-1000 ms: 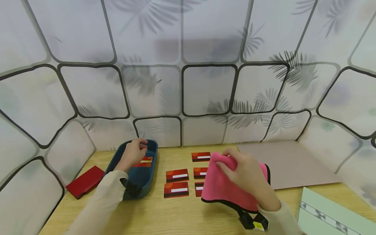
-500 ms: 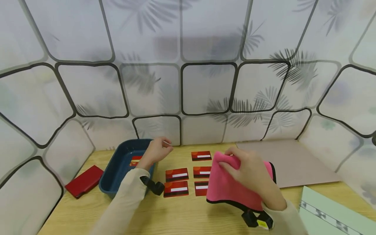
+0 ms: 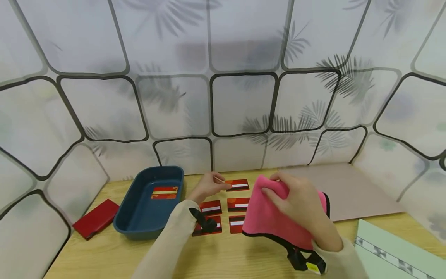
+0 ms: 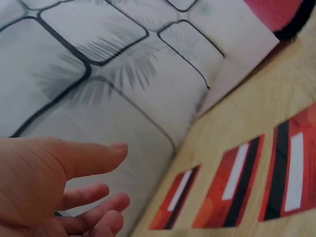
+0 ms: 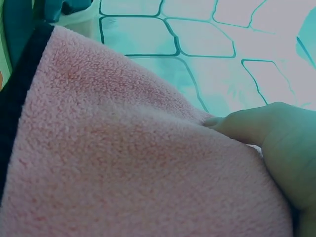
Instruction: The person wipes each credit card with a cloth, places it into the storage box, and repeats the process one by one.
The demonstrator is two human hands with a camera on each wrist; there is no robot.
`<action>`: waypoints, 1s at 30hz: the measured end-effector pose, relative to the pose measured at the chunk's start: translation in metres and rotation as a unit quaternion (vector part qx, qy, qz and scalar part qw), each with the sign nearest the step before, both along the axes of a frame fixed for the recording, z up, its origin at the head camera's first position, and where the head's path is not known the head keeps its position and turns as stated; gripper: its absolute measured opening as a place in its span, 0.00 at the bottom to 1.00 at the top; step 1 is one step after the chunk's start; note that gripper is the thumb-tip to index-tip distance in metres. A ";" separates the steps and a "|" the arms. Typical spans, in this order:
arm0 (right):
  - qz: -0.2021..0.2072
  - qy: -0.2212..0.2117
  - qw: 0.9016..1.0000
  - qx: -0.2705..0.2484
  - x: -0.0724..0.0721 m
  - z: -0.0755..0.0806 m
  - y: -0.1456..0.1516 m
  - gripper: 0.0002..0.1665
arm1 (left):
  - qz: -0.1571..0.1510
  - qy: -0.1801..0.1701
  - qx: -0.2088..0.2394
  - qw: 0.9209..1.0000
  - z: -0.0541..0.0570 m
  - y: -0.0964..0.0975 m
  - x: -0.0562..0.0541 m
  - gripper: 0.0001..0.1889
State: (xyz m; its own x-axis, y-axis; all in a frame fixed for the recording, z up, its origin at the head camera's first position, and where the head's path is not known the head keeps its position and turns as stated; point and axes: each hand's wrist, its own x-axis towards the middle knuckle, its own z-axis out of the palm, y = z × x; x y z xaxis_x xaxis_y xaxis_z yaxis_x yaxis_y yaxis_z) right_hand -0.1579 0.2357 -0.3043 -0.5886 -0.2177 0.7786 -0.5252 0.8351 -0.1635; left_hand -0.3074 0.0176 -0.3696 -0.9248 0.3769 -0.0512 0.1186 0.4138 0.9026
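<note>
My left hand, its fingers loosely curled and holding nothing, hovers by the left edge of the farthest red card. In the left wrist view a gap shows between the hand and the nearest card. Several such cards, each with a white strip and a dark band, lie in two columns. Between thumb and fingers, my right hand pinches a pink fleecy cloth with black edging, which hangs above the table. The cloth fills most of the right wrist view.
At the left stands a blue tray with a red and gold card inside. Left of it lies a red wallet-like case. A pinkish-grey sheet and a pale green patterned box or board are at the right.
My left hand has moved right, from over the blue tray to the far card of the right column. The right hand keeps holding the pink cloth nearly in place.
</note>
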 end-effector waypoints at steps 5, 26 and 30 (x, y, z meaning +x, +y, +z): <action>-0.016 0.001 1.000 -0.005 0.001 0.001 -0.001 0.15 | -0.002 0.026 -0.018 0.999 -0.013 0.008 -0.008 0.21; -0.039 -0.009 0.998 -0.045 -0.003 -0.002 -0.002 0.14 | 0.018 0.166 -0.122 0.978 -0.062 0.015 -0.037 0.29; -0.046 -0.007 0.998 -0.043 -0.003 0.000 -0.001 0.14 | -0.003 0.161 -0.114 0.980 -0.060 0.019 -0.042 0.30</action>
State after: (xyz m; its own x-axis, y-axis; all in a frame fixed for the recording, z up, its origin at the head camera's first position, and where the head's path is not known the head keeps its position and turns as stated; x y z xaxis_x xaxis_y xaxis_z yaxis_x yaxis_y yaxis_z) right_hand -0.1613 0.2347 -0.3039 -0.6137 -0.0948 0.7838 -0.4435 0.8627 -0.2428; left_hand -0.3494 0.0368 -0.4298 -0.9044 0.3955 0.1600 0.3858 0.5980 0.7026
